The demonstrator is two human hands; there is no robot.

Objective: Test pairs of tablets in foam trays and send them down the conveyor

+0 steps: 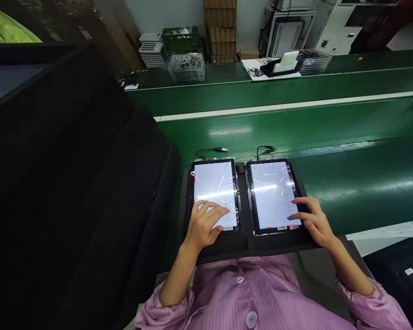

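Two tablets with lit white screens lie side by side in a black tray (223,246), both under clear film. Over the lower part of the left tablet (213,176) is my left hand (205,224), fingers stretched out and bent a little, covering some of the screen. My right hand (314,221) reaches in from the right, its fingers spread at the right edge of the right tablet (270,192). Neither hand holds anything. Whether the fingertips press the glass, I cannot tell. A short black cable (206,150) leads from the left tablet's top, another cable (261,147) from the right one's.
A large black panel (89,192) rises close on my left. Beyond the tray runs a green bench (347,174) with a white strip. Farther back are clear plastic trays (189,68), a green crate (180,41) and a black holder (278,68). Papers (385,231) lie at right.
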